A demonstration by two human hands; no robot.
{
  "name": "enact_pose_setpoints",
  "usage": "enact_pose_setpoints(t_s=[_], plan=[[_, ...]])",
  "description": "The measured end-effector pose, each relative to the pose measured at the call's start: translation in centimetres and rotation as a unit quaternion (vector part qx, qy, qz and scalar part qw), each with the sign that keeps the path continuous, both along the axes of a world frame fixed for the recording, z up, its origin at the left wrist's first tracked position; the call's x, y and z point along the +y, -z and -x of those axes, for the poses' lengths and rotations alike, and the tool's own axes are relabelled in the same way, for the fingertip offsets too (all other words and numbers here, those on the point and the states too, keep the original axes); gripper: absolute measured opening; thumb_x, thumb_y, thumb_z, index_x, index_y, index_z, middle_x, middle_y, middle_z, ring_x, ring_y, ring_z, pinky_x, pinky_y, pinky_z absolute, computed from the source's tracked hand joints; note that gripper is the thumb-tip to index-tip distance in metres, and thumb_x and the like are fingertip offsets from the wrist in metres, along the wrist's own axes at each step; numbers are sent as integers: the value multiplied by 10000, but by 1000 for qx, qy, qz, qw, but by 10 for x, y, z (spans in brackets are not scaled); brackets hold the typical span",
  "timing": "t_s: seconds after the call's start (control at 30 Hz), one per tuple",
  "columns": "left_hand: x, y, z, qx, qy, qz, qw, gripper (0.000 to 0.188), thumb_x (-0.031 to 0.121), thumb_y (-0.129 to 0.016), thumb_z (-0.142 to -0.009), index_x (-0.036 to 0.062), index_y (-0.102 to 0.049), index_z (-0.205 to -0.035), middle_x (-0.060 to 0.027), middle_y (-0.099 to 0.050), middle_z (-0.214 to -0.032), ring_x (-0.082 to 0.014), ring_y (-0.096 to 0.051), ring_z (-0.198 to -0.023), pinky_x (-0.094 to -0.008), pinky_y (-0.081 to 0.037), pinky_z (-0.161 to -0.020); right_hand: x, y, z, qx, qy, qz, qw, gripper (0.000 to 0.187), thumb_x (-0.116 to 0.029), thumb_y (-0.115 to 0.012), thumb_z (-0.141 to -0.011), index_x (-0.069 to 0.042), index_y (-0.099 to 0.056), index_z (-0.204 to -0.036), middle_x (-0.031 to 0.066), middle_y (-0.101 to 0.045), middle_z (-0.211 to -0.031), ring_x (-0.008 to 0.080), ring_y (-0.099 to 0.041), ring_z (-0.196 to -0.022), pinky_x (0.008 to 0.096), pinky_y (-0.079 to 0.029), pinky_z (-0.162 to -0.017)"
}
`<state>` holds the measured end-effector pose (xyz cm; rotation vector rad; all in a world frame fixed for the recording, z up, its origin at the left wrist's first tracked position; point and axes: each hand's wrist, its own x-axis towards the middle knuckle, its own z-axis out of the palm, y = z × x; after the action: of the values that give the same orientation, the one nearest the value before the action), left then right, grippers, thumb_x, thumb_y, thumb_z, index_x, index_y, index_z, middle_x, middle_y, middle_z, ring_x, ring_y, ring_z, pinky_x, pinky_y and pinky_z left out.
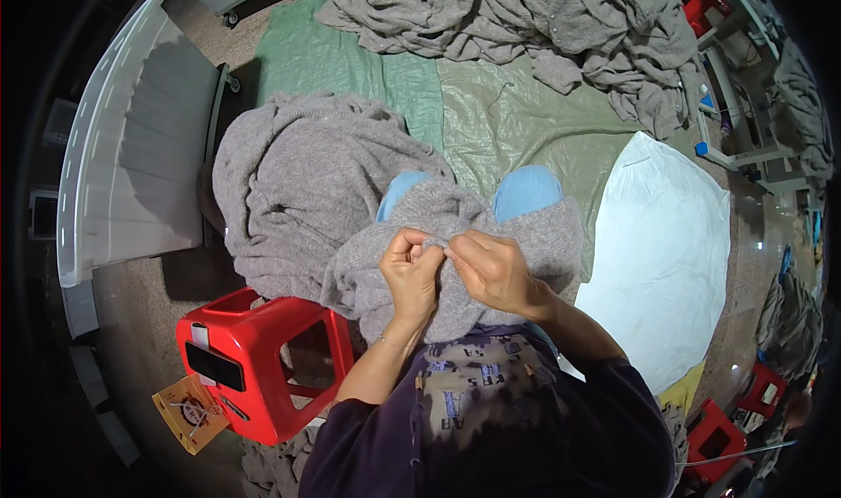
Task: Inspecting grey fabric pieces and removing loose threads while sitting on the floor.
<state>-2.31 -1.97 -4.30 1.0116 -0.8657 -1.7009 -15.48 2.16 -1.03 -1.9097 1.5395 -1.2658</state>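
A grey knitted garment [451, 202] lies bunched over my lap, between and across my blue-clad knees. With thumb and fingers closed, my left hand [413, 279] pinches a small fold of it. Close against its fingertips, my right hand [492, 272] is also closed in a pinch at the same fold. Whether a needle or thread sits between the fingers is too small to tell. To the left, a large heap of the same grey knitwear [320, 178] reaches up to the garment on my lap.
A red plastic stool [254, 393] stands at lower left, with a black phone [215, 367] and a yellow box [188, 415] at its side. A white wheeled bin [144, 156] is further left. More grey knitwear [517, 16] covers the green tarp [359, 73]; a white sheet [657, 261] lies right.
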Motion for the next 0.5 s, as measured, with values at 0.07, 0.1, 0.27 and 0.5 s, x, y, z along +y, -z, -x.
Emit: enact_pose_setpoints(t_s=[0.07, 0.1, 0.27, 0.5], plan=[[1, 4, 0, -7, -17, 25, 1000, 158, -110, -587, -761, 28, -564, -834, 59, -526, -700, 16, -413, -571, -146, -296, -497, 5, 4, 3, 15, -12, -32, 999, 88, 10, -630, -806, 19, -553, -848, 149, -548, -729, 334, -566, -625, 352, -438, -534], [1, 4, 0, -55, -7, 34, 998, 143, -98, -586, -771, 21, -571, -848, 39, -557, -732, 2, -449, -593, -155, -337, -524, 7, 3, 4, 30, -27, -64, 997, 106, 2, -632, -806, 19, -561, -884, 154, -566, -768, 332, -590, -675, 346, -457, -570], [-21, 0, -16, 37, 64, -88, 993, 98, -47, -595, -824, -7, -609, -913, -49, -656, -863, -76, -605, -737, -217, -490, -677, 27, -14, 15, -159, -104, -183, 964, 189, 5, -603, -820, 28, -555, -1002, 172, -605, -931, 288, -621, -893, 334, -483, -765], [-16, -40, -8, 66, 118, -173, 976, 56, -13, -607, -832, 25, -606, -871, -12, -640, -842, -55, -584, -760, -194, -468, -681, 39, -12, 22, -53, -46, -7, 997, 255, 70, -649, -716, 31, -570, -956, 140, -597, -873, 256, -626, -751, 323, -506, -646]])
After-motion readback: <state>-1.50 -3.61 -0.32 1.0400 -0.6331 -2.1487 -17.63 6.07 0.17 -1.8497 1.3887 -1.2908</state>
